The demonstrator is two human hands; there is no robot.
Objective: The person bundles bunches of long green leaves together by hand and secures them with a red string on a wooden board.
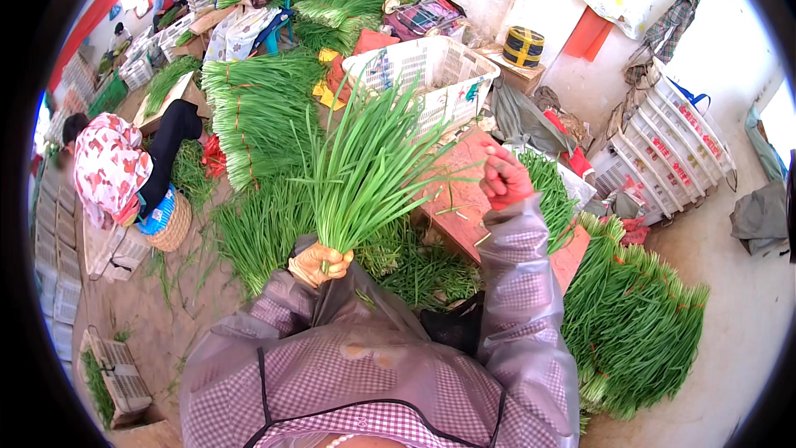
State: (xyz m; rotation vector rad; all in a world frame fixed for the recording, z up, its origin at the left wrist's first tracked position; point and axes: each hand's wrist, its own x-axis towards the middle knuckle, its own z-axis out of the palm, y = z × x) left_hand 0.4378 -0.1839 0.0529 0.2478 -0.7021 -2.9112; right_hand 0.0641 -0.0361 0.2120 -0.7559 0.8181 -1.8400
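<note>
My left hand (320, 264), in a tan glove, grips a bunch of long green garlic chives (367, 180) by the stem end, close to my waist. The leaves fan out upward, away from me. Off to the right, my right hand (505, 175) is raised over a reddish board (457, 214) with its fingers curled; whether a thin leaf is pinched there is too small to tell. Scraps of leaf lie on the board. More chives (547, 183) rest at its right side, and loose chives (267, 230) are heaped beneath and left of my bunch.
Tied chive bundles are stacked at the left (267, 118) and right (640, 323). A white plastic basket (435, 106) stands beyond the board, with stacked crates (671, 143) against the right wall. At left, a person (115, 149) sits on a woven stool (171, 224); several others work farther back.
</note>
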